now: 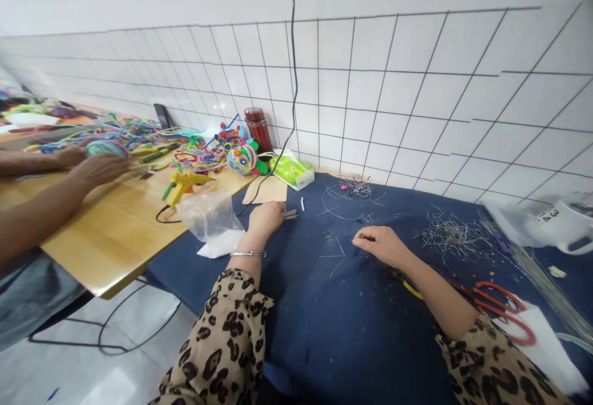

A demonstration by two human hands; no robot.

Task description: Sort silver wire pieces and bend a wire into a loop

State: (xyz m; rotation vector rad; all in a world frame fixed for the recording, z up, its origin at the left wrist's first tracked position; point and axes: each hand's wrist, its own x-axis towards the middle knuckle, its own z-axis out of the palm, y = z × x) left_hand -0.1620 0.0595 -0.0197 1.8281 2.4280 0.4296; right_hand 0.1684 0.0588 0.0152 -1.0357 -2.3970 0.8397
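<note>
My left hand (pixel 266 218) is closed around a small bundle of short wires (pixel 291 214), whose ends poke out to the right of the fingers. My right hand (pixel 378 244) hovers over or rests on the dark blue cloth (pixel 306 306), thumb and fingertips pinched together. Whatever sits in that pinch is too small to make out. Between the hands lie several straight wire pieces (pixel 340 255) and a little bent wire (pixel 327 235). Beyond them is a loose wire loop with a tangle of wire (pixel 359 189).
To the right are a heap of bent wires (pixel 451 235), red-handled scissors (pixel 523 334) and a white jug (pixel 567 223). At left are a plastic bag (pixel 206 215), a yellow glue gun (pixel 183 187), a green tissue pack (pixel 293 170), a red flask (pixel 258 128) and a co-worker's hands (pixel 99 170).
</note>
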